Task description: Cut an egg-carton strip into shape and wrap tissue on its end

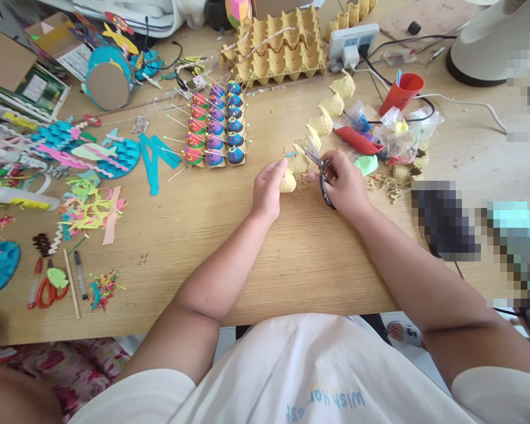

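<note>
My left hand [267, 187] is closed around the near end of a cut strip of yellow egg carton [314, 134], whose row of bumps runs away from me to the far right. In my right hand [345, 184] is a pair of dark-handled scissors [321, 168], held by the loops. The blades are parted and point toward the strip, close to its side; whether they touch it I cannot tell. Left of my hands stand three rows of painted carton caterpillars [215, 126], in red, purple and blue, with pin-like feelers sticking out.
Behind lies an uncut egg carton [278, 50] beside a power strip [353, 41]. A red cup [401, 94], plastic bags and carton scraps [391, 185] are at right. Blue paper strips [152, 162], paper cuttings [90, 203] and orange-handled scissors [50, 290] lie left. Another person's arm [9, 377] shows lower left.
</note>
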`<state>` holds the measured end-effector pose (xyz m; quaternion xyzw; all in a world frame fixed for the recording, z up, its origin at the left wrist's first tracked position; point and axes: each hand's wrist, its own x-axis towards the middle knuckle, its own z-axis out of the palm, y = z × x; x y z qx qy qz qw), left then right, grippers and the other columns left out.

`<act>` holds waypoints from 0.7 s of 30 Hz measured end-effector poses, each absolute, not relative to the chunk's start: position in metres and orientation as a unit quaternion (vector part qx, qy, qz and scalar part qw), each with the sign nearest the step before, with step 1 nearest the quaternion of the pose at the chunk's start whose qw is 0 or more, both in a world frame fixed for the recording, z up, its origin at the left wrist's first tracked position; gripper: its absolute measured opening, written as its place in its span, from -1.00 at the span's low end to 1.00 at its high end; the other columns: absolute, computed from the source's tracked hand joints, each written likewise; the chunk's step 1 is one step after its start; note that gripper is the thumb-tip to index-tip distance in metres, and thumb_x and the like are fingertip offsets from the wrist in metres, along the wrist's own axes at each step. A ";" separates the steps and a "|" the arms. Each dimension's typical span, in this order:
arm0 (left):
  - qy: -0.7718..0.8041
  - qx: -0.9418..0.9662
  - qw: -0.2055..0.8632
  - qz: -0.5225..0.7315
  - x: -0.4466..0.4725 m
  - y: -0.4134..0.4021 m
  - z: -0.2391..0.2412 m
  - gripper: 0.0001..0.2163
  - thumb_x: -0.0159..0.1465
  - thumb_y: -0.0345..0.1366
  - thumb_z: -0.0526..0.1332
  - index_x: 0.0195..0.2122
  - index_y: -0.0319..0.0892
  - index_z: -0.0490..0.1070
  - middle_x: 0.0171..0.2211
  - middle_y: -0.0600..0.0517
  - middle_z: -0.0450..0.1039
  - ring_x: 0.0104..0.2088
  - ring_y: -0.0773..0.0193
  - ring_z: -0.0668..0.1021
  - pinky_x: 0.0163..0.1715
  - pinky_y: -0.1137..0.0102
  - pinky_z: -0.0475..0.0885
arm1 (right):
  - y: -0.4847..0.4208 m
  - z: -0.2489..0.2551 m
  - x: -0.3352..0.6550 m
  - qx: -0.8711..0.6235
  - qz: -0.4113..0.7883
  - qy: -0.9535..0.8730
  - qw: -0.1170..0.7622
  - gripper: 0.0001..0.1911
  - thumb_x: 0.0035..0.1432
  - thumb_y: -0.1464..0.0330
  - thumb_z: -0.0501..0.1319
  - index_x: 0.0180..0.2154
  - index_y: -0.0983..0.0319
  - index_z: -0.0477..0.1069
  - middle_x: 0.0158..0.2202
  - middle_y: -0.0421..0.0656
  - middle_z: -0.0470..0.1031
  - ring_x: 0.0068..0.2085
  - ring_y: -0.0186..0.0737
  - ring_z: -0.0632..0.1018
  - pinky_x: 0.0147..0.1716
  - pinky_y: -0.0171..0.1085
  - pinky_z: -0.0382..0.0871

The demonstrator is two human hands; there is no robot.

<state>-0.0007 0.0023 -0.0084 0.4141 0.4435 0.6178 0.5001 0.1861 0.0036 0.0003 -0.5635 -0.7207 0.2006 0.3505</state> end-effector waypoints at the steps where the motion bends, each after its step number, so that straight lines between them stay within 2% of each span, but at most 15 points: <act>1: 0.431 0.420 0.509 0.615 -0.001 0.002 -0.010 -0.55 0.34 0.20 0.39 -0.39 -0.10 0.50 -0.43 0.11 0.46 -0.36 0.35 0.54 -0.21 0.41 0.50 | 0.004 -0.001 0.185 -0.550 0.223 -0.715 0.370 -0.48 0.37 -0.15 0.25 0.05 0.12 0.40 -0.28 -0.17 0.58 -0.31 -0.17 0.51 -0.29 -0.18 0.35; 4: 0.383 0.446 0.544 0.599 -0.001 0.001 -0.013 -0.61 0.27 0.15 0.47 -0.29 -0.09 0.57 -0.40 0.14 0.50 -0.38 0.38 0.54 -0.29 0.45 0.46 | 0.004 -0.006 0.181 -0.495 0.306 -0.680 0.446 -0.41 0.32 -0.24 0.27 0.04 0.07 0.36 -0.26 -0.18 0.57 -0.30 -0.15 0.54 -0.27 -0.15 0.46; 8: 0.328 0.477 0.606 0.546 0.001 -0.004 -0.011 -0.61 0.22 0.11 0.52 -0.16 -0.07 0.58 -0.36 0.16 0.54 -0.39 0.40 0.52 -0.32 0.48 0.44 | 0.004 -0.008 0.177 -0.447 0.398 -0.615 0.514 -0.34 0.17 -0.32 0.37 -0.01 0.00 0.34 -0.34 -0.25 0.49 -0.32 -0.13 0.57 -0.29 -0.13 0.54; 14: 0.419 0.493 0.551 0.526 0.001 -0.005 -0.009 -0.74 0.39 0.01 0.38 -0.21 -0.07 0.56 -0.34 0.14 0.49 -0.33 0.40 0.52 -0.30 0.52 0.43 | 0.004 -0.007 0.175 -0.445 0.426 -0.577 0.536 -0.28 0.03 -0.33 0.46 -0.08 -0.01 0.32 -0.31 -0.25 0.51 -0.27 -0.11 0.63 -0.30 -0.11 0.59; 18: 0.460 0.462 0.532 0.540 0.001 -0.004 -0.010 -0.64 0.45 0.11 0.26 -0.12 -0.09 0.60 -0.21 0.03 0.61 -0.17 0.28 0.61 -0.26 0.47 0.49 | 0.004 -0.007 0.174 -0.447 0.417 -0.586 0.531 -0.29 0.05 -0.32 0.46 -0.07 -0.01 0.31 -0.32 -0.26 0.51 -0.30 -0.14 0.60 -0.33 -0.13 0.56; 21: 0.431 0.471 0.534 0.554 0.001 -0.004 -0.007 -0.54 0.44 0.23 0.22 -0.10 -0.08 0.58 -0.10 -0.05 0.65 -0.01 0.15 0.65 -0.07 0.34 0.57 | 0.003 -0.008 0.174 -0.446 0.413 -0.600 0.519 -0.30 0.06 -0.31 0.46 -0.06 -0.01 0.30 -0.33 -0.27 0.50 -0.33 -0.17 0.56 -0.36 -0.15 0.52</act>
